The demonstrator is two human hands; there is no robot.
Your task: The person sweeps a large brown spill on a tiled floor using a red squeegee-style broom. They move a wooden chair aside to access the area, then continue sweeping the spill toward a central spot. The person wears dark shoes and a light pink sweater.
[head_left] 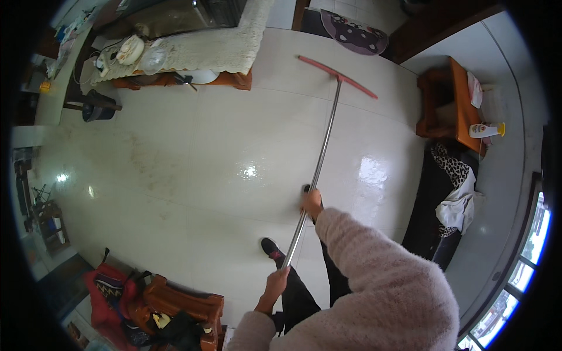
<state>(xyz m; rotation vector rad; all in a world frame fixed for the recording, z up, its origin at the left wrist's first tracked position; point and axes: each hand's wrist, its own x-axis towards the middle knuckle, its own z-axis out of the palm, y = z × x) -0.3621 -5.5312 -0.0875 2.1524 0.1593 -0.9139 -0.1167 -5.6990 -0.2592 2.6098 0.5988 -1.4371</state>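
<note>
A long-handled floor squeegee (326, 131) with a silver pole and a pinkish-red head stretches away from me across the pale tiled floor (216, 134). My left hand (277, 284) is closed round the near end of its pole. Further up, about mid-pole, my right hand (312, 202) also grips it. The head rests on the floor at the far side, near the doorway. Wet, shiny patches show on the tiles either side of the pole, and brownish smears (146, 164) mark the floor to the left.
A cabinet under a cream lace cloth (231, 58) stands far left, beside a black bin (98, 106). A wooden side table (462, 105) with a bottle (487, 130) and a dark bench (418, 202) line the right wall. Near left sits a wooden chair (184, 301). A patterned mat (354, 35) lies by the doorway.
</note>
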